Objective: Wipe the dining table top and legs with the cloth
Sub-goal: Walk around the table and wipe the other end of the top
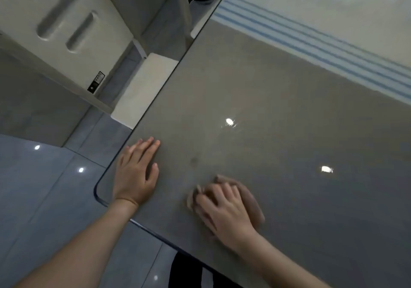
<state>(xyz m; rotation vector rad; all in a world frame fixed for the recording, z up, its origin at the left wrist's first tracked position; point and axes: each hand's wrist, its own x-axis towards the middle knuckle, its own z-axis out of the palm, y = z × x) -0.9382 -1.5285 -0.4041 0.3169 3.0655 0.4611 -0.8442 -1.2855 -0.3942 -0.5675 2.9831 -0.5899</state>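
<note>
The right hand (224, 207) presses down on a brownish cloth (249, 198), its grip curled over the fabric; the cloth is blurred and shows past the fingers toward 1 and 3 o'clock. At 9 o'clock from it, well apart, the left hand (135, 172) lies flat with its grip released, fingers straight, near the rounded corner of the glossy grey tabletop (278, 114). At 11 o'clock beyond the edge stands a pale chair (142, 87).

Glossy grey-brown dining table top (255, 101), rounded corner at lower left, ceiling lights reflected on surface, faint dark smudge near centre-left. Crumpled tan-brown cloth (249, 196) lies flat on table top near front edge, mostly covered by hand, motion-blurred. Table legs out of view.
</note>
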